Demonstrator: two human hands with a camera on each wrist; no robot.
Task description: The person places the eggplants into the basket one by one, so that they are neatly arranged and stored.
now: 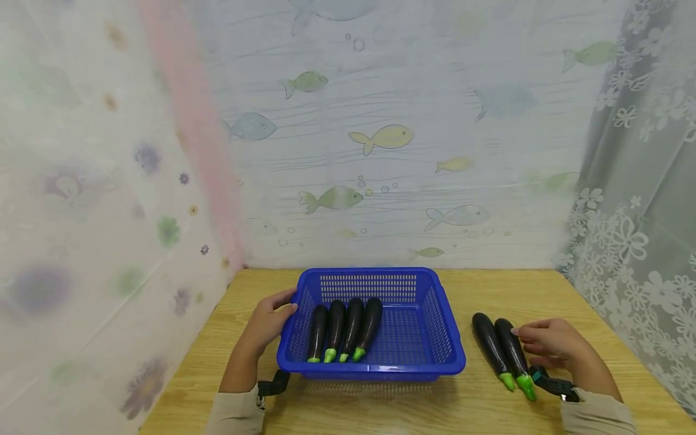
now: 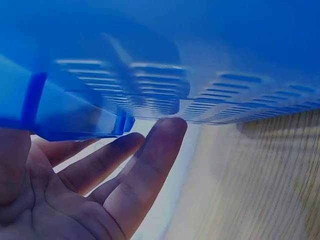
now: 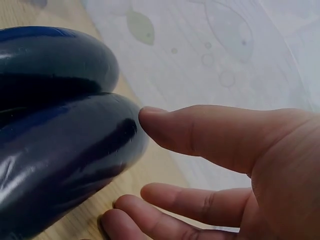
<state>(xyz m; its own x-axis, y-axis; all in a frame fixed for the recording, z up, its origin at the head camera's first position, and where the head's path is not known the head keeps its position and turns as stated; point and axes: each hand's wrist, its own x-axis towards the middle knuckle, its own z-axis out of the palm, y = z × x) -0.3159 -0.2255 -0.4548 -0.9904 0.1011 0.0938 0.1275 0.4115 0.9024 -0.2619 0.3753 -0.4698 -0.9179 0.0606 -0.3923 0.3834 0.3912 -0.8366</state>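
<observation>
A blue plastic basket (image 1: 375, 367) stands on the table with several dark eggplants (image 1: 355, 326) lying side by side in its left half, green stem ends toward me. My left hand (image 1: 270, 323) holds its left rim; in the left wrist view, the fingers (image 2: 150, 170) reach under the rim beside the slotted wall. Two more eggplants, a left one (image 1: 489, 341) and a right one (image 1: 512, 350), lie together right of the basket. Beside the right one is my right hand (image 1: 554, 341), thumb tip at its rounded end and fingers loosely spread, gripping nothing.
The wooden table (image 1: 348, 414) runs back to a fish-print curtain (image 1: 391, 199). A flower-print curtain (image 1: 109, 241) borders the left, and a sheer floral one (image 1: 636, 241) the right. Each wrist wears a dark camera mount.
</observation>
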